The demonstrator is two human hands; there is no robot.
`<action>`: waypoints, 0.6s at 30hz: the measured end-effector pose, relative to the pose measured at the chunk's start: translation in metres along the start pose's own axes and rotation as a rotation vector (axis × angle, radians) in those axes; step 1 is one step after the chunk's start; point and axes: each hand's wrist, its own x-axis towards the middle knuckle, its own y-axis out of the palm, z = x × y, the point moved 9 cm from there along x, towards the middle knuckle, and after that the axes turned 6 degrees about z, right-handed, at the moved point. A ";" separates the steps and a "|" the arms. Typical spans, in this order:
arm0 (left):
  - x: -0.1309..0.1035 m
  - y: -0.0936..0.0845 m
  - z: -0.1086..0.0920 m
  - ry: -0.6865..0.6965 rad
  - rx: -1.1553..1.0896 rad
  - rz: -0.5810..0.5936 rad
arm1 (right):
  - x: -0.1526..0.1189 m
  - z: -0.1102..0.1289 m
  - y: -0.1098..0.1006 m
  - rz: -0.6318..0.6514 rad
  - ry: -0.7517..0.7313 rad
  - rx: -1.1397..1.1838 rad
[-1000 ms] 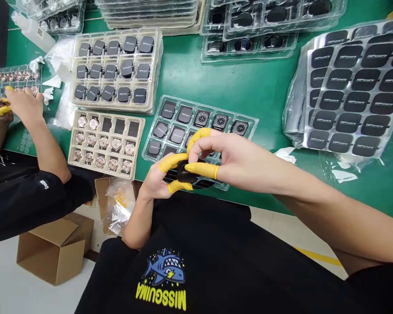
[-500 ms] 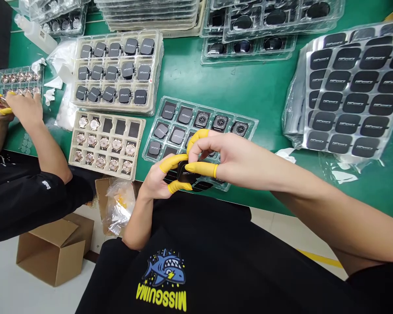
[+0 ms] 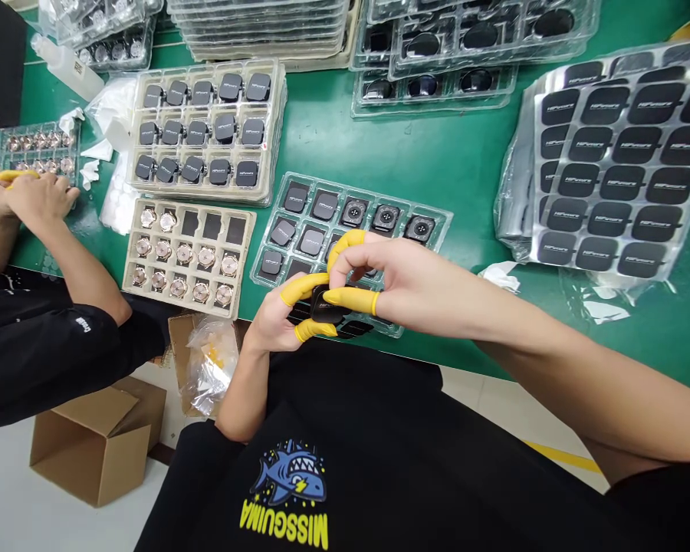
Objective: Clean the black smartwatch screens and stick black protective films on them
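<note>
My left hand (image 3: 274, 318) holds a black square smartwatch (image 3: 324, 313) between thumb and fingers, which wear yellow finger cots. Pale lettering shows on the watch's dark face. My right hand (image 3: 408, 284) is closed over the top of it, a cot-covered finger lying along the face and the others curled against it; the fingers hide part of the watch. Beneath both hands lies a clear plastic tray (image 3: 445, 218) with square smartwatches. Some are face up with a dark lettered cover, others show round sensor backs (image 3: 386, 217).
Sheets of black lettered stickers (image 3: 621, 182) lie at right. On the left are stacked watch trays (image 3: 273, 126) and a tray of rose-gold watches (image 3: 238, 295). More trays (image 3: 258, 27) stand at the back. A co-worker's hands (image 3: 40, 199) work at far left; a cardboard box (image 3: 72, 460) sits below.
My hands keep almost the same grip on the smartwatch. The view has shifted slightly. At far left, the co-worker's hands have drawn closer together.
</note>
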 end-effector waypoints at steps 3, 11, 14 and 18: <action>0.000 0.000 0.000 -0.001 -0.003 -0.004 | -0.001 0.000 0.000 -0.007 -0.001 -0.003; -0.002 0.001 0.003 -0.039 -0.013 0.010 | -0.002 0.001 0.000 -0.025 -0.027 -0.043; -0.002 -0.001 0.003 -0.028 -0.032 -0.002 | -0.003 0.000 0.002 -0.046 -0.043 -0.066; -0.003 -0.003 0.002 0.010 -0.047 -0.027 | -0.007 0.001 0.004 -0.114 -0.124 -0.099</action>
